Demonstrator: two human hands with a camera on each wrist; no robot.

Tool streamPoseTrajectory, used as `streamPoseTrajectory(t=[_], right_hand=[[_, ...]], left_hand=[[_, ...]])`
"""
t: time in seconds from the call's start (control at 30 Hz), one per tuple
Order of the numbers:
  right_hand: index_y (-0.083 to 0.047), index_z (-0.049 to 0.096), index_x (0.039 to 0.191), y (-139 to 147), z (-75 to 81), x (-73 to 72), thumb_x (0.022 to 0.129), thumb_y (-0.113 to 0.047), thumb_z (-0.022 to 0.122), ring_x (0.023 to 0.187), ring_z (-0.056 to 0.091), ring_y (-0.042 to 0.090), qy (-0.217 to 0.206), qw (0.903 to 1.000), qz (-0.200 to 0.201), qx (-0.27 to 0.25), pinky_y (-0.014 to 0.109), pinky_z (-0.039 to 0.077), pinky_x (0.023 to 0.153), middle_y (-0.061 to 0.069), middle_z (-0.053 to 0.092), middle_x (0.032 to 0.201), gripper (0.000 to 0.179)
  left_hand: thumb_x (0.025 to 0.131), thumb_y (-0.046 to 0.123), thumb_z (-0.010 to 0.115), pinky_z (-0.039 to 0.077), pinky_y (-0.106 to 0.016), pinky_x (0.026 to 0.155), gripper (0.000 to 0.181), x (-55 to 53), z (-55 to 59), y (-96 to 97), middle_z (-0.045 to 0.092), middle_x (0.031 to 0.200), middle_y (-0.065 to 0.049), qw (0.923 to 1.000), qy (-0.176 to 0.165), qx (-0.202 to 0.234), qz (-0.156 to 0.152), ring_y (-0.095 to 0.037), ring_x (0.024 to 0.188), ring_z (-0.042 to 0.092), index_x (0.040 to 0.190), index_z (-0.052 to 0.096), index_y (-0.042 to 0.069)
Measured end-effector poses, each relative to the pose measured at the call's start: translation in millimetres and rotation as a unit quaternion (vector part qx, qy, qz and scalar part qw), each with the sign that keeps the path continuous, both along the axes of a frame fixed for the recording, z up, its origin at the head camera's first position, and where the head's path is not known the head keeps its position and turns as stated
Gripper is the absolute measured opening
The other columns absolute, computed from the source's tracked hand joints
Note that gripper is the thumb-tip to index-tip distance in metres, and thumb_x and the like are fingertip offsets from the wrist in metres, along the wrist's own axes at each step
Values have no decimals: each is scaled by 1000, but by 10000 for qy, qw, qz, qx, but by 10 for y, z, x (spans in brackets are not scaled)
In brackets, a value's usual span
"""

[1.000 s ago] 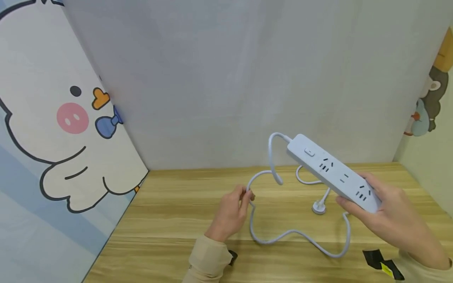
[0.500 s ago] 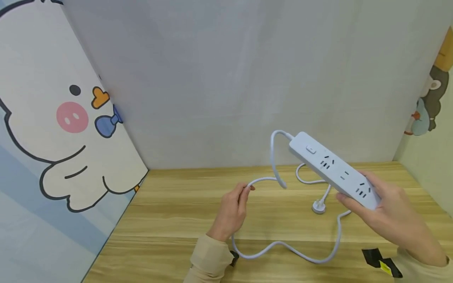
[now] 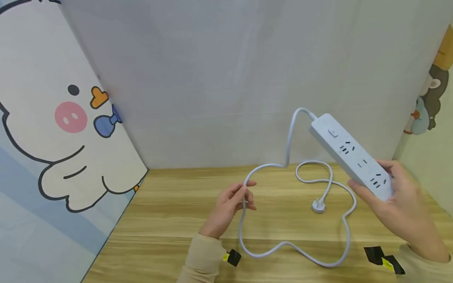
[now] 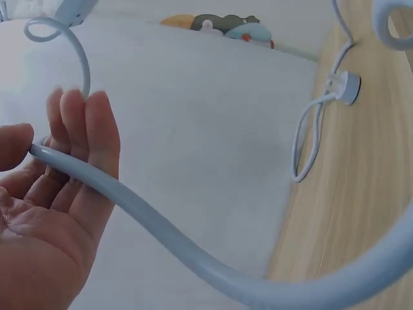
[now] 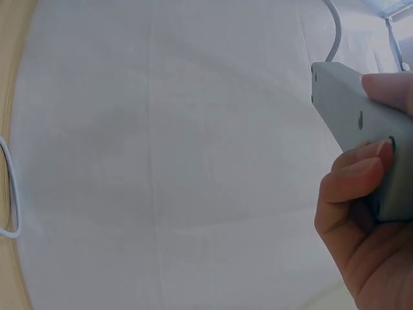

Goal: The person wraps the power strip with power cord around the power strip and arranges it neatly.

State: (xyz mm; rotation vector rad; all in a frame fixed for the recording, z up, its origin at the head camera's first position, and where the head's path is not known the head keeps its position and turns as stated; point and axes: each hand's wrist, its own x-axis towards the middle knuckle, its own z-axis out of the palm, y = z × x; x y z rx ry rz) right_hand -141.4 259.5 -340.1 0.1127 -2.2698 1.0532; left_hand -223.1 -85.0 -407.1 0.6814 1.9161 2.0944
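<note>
A white power strip (image 3: 354,157) is held up tilted at the right, its sockets facing the head camera. My right hand (image 3: 400,208) grips its lower end, thumb on one side; in the right wrist view, fingertips press the underside of the power strip (image 5: 352,106). From its upper end the white power cord (image 3: 289,141) arches down to my left hand (image 3: 228,206). There the cord runs between thumb and fingers; in the left wrist view, the thumb bears on the power cord (image 4: 148,219) and the fingers lie loosely bent behind it.
The plug (image 3: 318,206) rests on the wooden table (image 3: 170,220) with the cord's far end looped behind it. A pale curtain (image 3: 212,78) stands at the table's back edge. A cartoon panel (image 3: 46,118) borders the left side.
My right hand has raised the power strip and shifted it right, drawing the cord up into a taller arch. My left hand's fingers have loosened and spread around the cord.
</note>
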Motion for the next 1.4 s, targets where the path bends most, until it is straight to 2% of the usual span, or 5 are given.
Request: streamPoseTrajectory(t=[0.5, 0.7, 0.97, 1.2, 1.4], right_hand=[[-4, 54, 132, 62, 14, -37, 86, -12, 80, 73, 52, -3, -386, 9985, -63, -378, 18, 41, 54, -29, 55, 97, 53], [-9, 58, 126, 50, -11, -61, 85, -8, 81, 75, 50, 0, -205, 9990, 83, -393, 18, 41, 54, -26, 56, 100, 48], [-14, 64, 123, 34, -53, -81, 91, -5, 74, 66, 56, 3, -204, 9970, 549, -514, 19, 40, 56, -15, 62, 81, 35], [-7, 63, 122, 15, -58, -79, 98, 0, 63, 67, 56, 13, -486, 9843, 1500, -794, 25, 44, 61, -1, 63, 75, 26], [1, 60, 120, 147, -86, -70, 97, 12, 51, 65, 55, 19, -713, 9460, 3034, -897, 32, 43, 58, 4, 62, 77, 27]], left_hand=[[110, 25, 46, 50, -17, 60, 41, -8, -1, -56, 69, 80, 7, 9911, -507, 877, -861, -2, 65, 63, 137, 57, -4], [110, 24, 46, 61, -24, 76, 46, -3, -14, -42, 77, 91, 3, 9909, -663, 755, -893, -11, 85, 76, 138, 50, -12], [108, 26, 50, 50, -22, 64, 41, 96, 9, 7, 62, 74, 5, 9885, -512, 159, -1411, -8, 62, 56, 133, 60, -5], [107, 24, 52, 40, -21, 61, 37, 96, -13, 96, 54, 68, 2, 9842, -298, -636, -1627, -9, 56, 43, 127, 65, -5], [106, 28, 55, 36, -19, 55, 37, 42, -87, 109, 63, 71, 5, 9861, -816, -654, -1292, -7, 53, 42, 124, 68, -1]])
